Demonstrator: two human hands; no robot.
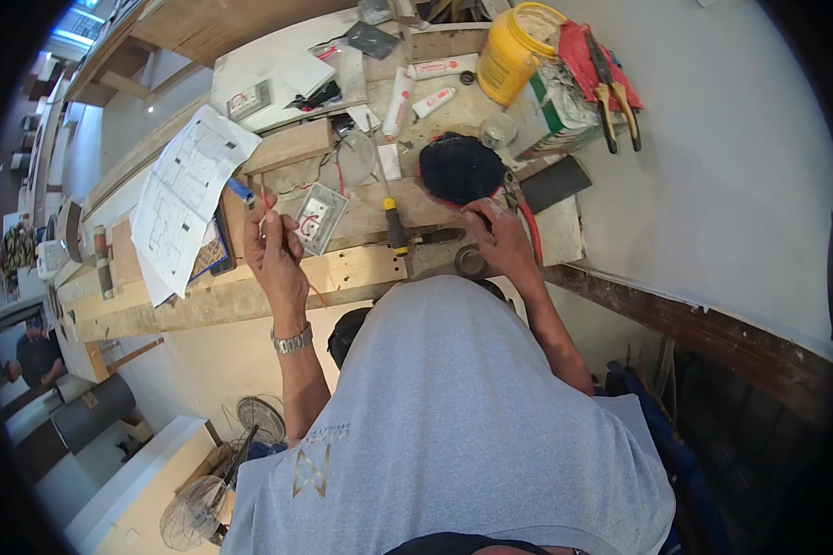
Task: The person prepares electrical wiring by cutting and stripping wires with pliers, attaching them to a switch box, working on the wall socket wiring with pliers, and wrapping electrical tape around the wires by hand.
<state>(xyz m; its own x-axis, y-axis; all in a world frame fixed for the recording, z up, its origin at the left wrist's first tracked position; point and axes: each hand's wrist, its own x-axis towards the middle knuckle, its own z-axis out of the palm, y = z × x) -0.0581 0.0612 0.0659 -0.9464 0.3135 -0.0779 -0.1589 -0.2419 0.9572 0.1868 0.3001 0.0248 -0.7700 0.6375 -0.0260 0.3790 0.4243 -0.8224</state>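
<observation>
My left hand (pixel 273 254) is closed in a pinch on a thin red wire (pixel 265 198), its tip pointing up over the bench. Just right of it lies a grey-framed electrical socket (pixel 321 219) with red wire showing on its face. My right hand (pixel 502 239) is raised at the bench edge, thumb and fingers pressed together; whatever it may hold is too small to make out. Near it are a dark round cloth pad (pixel 460 168) and a pair of red-handled pliers (pixel 530 225), partly hidden. Between my hands a yellow-and-black screwdriver (pixel 394 225) lies on the bench.
A printed plan sheet (pixel 187 190) covers the left side. Farther back lie another socket (pixel 249 100), white-and-red tubes (pixel 400 100) and a yellow tub (pixel 518 55). Pliers with tan handles (pixel 615 102) rest on a box at right. A wall bounds the right; fans stand lower left.
</observation>
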